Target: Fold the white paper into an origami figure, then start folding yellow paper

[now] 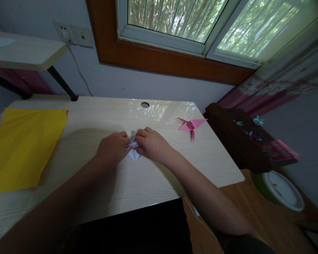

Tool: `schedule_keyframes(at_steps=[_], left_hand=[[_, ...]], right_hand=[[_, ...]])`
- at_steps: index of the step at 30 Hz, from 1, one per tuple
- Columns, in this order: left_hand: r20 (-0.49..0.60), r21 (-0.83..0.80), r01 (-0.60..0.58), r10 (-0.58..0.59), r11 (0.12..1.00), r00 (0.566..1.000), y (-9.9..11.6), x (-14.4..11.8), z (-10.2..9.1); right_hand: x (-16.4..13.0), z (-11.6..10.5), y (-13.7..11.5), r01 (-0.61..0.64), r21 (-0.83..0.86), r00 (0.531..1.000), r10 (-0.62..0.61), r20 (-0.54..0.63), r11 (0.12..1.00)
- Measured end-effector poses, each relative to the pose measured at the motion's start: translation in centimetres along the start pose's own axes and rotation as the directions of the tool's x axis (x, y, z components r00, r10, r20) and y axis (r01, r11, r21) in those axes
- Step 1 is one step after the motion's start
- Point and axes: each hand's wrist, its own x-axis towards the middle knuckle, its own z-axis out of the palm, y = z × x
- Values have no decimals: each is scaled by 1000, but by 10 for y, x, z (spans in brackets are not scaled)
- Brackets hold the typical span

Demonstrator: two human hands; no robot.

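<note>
A small piece of folded white paper (135,154) lies between my two hands over the middle of the desk. My left hand (113,147) grips its left side, with thumb and fingers pressed together on the edge. On the right side, my right hand (151,144) pinches the paper with fingers curled in. Several creases show on the part facing me; my fingers hide the rest of the sheet. To the right of my hands, apart from them, rests a pink folded-paper crane (190,125).
A large yellow sheet of paper (23,148) lies at the desk's left. The pale wooden desk (159,180) has a round cable hole (145,104) near its back edge. A raised shelf (29,53) stands at the back left. On the floor at right is a round bin (283,190).
</note>
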Motion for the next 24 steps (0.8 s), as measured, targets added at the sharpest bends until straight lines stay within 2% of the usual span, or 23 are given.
schedule_keyframes(at_steps=[2,5,9,12,15,17,18,24], left_hand=[[-13,-8,12,-12,1000,1000,0,1,2],[-10,-50,23,-24,998,1000,1,3,3],[-1,-175,4,-5,985,1000,-9,4,0],[67,-334,-54,80,941,994,-28,6,-3],[97,-531,-161,249,832,964,-51,7,1],[56,-599,-218,312,770,948,-63,9,7],[22,-608,-228,303,760,953,-67,10,11],[-84,-591,-277,283,758,955,-73,18,27]], right_hand=[[2,4,6,-1,62,1000,-1,27,998],[7,10,12,-65,44,996,62,62,997],[10,12,14,-66,25,995,64,70,998],[10,11,16,-90,25,994,88,68,996],[7,11,20,-140,76,989,136,56,987],[5,12,25,-163,141,986,159,39,976],[4,14,28,-166,184,986,163,31,969],[-6,23,42,-146,441,979,195,-67,886]])
